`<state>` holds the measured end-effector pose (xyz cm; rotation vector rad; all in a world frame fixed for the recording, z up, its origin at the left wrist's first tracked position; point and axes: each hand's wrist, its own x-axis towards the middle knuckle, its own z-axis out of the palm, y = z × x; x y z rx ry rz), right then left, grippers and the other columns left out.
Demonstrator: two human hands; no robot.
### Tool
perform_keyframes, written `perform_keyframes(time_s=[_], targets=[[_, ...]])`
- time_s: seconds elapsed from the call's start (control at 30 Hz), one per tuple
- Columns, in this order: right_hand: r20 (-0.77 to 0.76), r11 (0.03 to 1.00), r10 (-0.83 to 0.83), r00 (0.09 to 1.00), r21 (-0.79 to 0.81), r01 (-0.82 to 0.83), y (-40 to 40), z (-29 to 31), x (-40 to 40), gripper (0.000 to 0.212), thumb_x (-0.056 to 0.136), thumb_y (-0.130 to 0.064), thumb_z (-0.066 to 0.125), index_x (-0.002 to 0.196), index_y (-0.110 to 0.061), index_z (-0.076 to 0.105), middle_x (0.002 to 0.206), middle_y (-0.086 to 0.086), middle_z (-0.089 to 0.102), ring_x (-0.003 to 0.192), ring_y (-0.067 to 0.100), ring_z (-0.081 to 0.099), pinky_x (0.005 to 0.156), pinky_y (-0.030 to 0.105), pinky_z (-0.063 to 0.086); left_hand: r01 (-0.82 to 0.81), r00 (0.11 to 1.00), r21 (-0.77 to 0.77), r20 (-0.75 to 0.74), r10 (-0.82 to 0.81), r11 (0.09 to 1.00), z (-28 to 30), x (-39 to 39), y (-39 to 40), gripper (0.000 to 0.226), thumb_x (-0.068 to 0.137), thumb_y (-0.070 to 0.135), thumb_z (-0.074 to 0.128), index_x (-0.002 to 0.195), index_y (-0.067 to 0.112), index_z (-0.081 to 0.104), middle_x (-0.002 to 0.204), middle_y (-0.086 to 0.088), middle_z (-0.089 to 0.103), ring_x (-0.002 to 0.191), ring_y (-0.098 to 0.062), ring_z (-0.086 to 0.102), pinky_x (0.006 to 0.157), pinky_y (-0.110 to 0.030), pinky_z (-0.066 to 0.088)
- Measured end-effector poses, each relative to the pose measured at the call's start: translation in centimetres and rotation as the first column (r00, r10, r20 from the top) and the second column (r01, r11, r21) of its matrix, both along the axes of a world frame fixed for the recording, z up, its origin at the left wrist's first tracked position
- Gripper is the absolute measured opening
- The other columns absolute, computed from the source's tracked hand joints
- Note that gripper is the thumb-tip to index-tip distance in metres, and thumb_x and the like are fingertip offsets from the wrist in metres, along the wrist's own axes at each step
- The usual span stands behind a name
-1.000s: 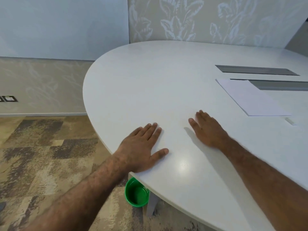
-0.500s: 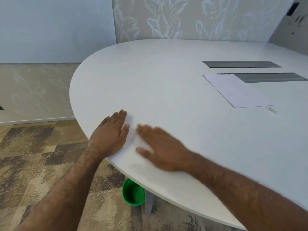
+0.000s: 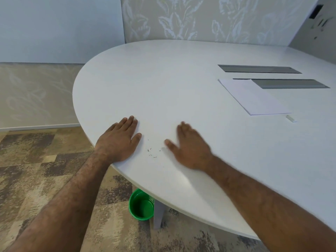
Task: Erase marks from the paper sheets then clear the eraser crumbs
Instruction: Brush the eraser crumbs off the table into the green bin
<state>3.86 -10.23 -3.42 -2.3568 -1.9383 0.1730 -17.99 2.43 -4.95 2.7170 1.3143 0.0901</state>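
Note:
Both hands lie flat, palms down, on the white oval table point(image 3: 181, 73) near its front edge. My left hand point(image 3: 120, 140) rests at the rim with fingers straight. My right hand point(image 3: 190, 148) is blurred and also flat, a short way to the right. Between them sits a small scatter of dark eraser crumbs point(image 3: 152, 151). A stack of white paper sheets point(image 3: 254, 97) lies far to the right, with a small white eraser point(image 3: 291, 118) just beside its near corner. Neither hand holds anything.
A green bucket point(image 3: 141, 206) stands on the patterned carpet under the table edge, beside a grey table leg point(image 3: 158, 213). Two grey cable hatches point(image 3: 260, 69) are set into the tabletop behind the paper.
My right hand swept left toward my left hand, then drew back to the right, leaving the crumbs gathered between the two. My left hand shifted toward the table rim.

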Motion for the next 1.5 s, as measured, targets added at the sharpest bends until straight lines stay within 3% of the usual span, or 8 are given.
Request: perform_keyframes(time_s=[0.13, 0.33, 0.67, 0.77, 0.87, 1.17, 1.37, 1.5], targets=[[-0.102, 0.985, 0.171, 0.980, 0.043, -0.168, -1.5, 0.2, -1.8, 0.093, 0.087, -0.074, 0.010, 0.153, -0.009, 0.005, 0.163, 0.007, 0.002, 0.149, 0.017, 0.002, 0.116, 0.025, -0.003, -0.006, 1.000, -0.005, 0.006, 0.006, 1.000, 0.2, 0.1, 0.0, 0.066, 0.100, 0.054, 0.004, 0.157, 0.022, -0.006, 0.165, 0.008, -0.011, 0.151, -0.006, -0.009, 0.123, -0.030, -0.002], [0.029, 0.941, -0.338, 0.941, -0.015, 0.339, -0.5, 0.6, 8.6, 0.096, 0.087, -0.074, 0.013, 0.152, -0.004, 0.009, 0.162, 0.013, 0.005, 0.150, 0.023, 0.005, 0.121, 0.040, 0.004, 0.002, 1.000, -0.010, 0.015, -0.002, 1.000, 0.1, 0.2, -0.1, 0.065, 0.102, 0.052, 0.006, 0.158, 0.021, -0.005, 0.165, 0.006, -0.010, 0.151, -0.008, -0.008, 0.123, -0.030, -0.002], [-0.070, 0.922, 0.387, 0.919, 0.000, -0.388, -1.6, 0.2, 0.3, 0.087, 0.086, -0.077, 0.004, 0.153, -0.022, 0.000, 0.162, -0.008, 0.000, 0.148, 0.003, 0.000, 0.116, 0.019, -0.005, 0.002, 1.000, 0.001, 0.026, -0.002, 1.000, 0.2, 0.1, -0.1, 0.065, 0.102, 0.053, 0.007, 0.157, 0.022, -0.005, 0.165, 0.007, -0.010, 0.151, -0.008, -0.008, 0.123, -0.031, -0.001], [0.003, 0.986, 0.117, 0.993, 0.121, -0.116, 0.8, 1.2, 3.8, 0.076, 0.096, -0.059, 0.022, 0.153, -0.010, 0.009, 0.162, 0.005, 0.007, 0.149, 0.015, 0.009, 0.119, 0.028, 0.002, -0.001, 0.999, -0.001, 0.033, 0.001, 1.000, 0.1, 0.2, -0.1, 0.065, 0.102, 0.053, 0.007, 0.157, 0.022, -0.005, 0.165, 0.006, -0.009, 0.151, -0.008, -0.007, 0.123, -0.031, -0.001], [0.038, 0.981, -0.176, 0.984, -0.079, 0.178, 2.0, 1.9, 6.5, 0.082, 0.095, -0.061, 0.020, 0.152, -0.004, 0.007, 0.162, 0.013, 0.004, 0.150, 0.021, 0.006, 0.121, 0.035, 0.005, 0.003, 1.000, -0.007, 0.031, -0.002, 1.000, 0.2, 0.2, -0.3, 0.065, 0.102, 0.053, 0.007, 0.158, 0.021, -0.005, 0.165, 0.007, -0.009, 0.152, -0.009, -0.007, 0.123, -0.032, -0.001], [-0.088, 0.892, 0.451, 0.888, 0.003, -0.452, -1.9, 0.6, -6.1, 0.086, 0.088, -0.074, 0.005, 0.154, -0.017, 0.001, 0.163, -0.002, -0.001, 0.148, 0.008, -0.001, 0.117, 0.025, -0.001, 0.009, 0.999, 0.003, 0.035, -0.009, 1.000, 0.0, 0.1, 0.0, 0.066, 0.101, 0.054, 0.007, 0.158, 0.021, -0.005, 0.166, 0.006, -0.008, 0.152, -0.008, -0.006, 0.123, -0.031, 0.000], [-0.147, 0.977, 0.206, 0.968, -0.020, -0.211, 2.6, 2.4, -2.2, 0.073, 0.097, -0.058, 0.018, 0.154, -0.015, 0.005, 0.163, 0.000, 0.001, 0.149, 0.010, 0.002, 0.120, 0.027, 0.001, 0.001, 0.999, -0.015, 0.039, 0.000, 1.000, 0.0, 0.0, -0.1, 0.062, 0.103, 0.049, 0.007, 0.158, 0.022, -0.005, 0.166, 0.007, -0.009, 0.151, -0.008, -0.007, 0.124, -0.032, -0.001], [-0.028, 0.911, 0.411, 0.911, -0.035, -0.412, 1.2, 1.4, -4.3, 0.077, 0.094, -0.063, 0.010, 0.154, -0.015, 0.005, 0.163, 0.001, 0.001, 0.149, 0.011, 0.001, 0.119, 0.027, 0.001, 0.004, 0.999, -0.018, 0.040, -0.003, 1.000, 0.0, 0.0, 0.2, 0.060, 0.104, 0.046, 0.008, 0.158, 0.022, -0.005, 0.166, 0.007, -0.009, 0.151, -0.007, -0.007, 0.123, -0.031, -0.001]])
